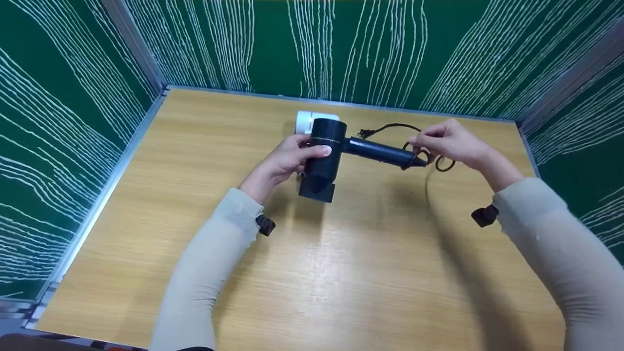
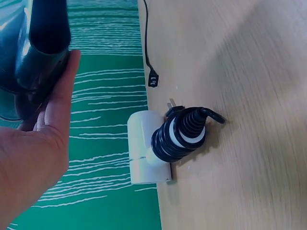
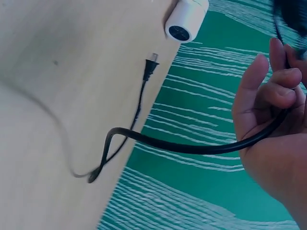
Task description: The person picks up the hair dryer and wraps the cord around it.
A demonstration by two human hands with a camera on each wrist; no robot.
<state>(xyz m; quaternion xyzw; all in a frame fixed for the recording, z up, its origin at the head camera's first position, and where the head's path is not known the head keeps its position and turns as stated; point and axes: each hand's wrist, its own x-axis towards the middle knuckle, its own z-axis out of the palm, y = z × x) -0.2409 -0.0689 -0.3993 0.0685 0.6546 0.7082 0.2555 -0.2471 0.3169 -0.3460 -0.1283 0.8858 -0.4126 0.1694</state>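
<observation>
Dryer (image 1: 325, 168): held clear of the table (image 1: 390, 273), between both hands; likely rigid, slick, barrel-heavy.
Left hand (image 1: 287, 158): gripping the barrel, thumb across it, probably the spot for the weight!
Handle (image 1: 378, 150): angling right from that grip.
Cord (image 3: 192, 147): bendy-looking, gripped by the curled right hand (image 1: 451, 144), looping away.

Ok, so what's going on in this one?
A person's left hand holds a black hair dryer above the wooden table, while the right hand holds its power cord. The cord's plug lies on the table. A white device with a coiled black cable lies nearby.
</observation>
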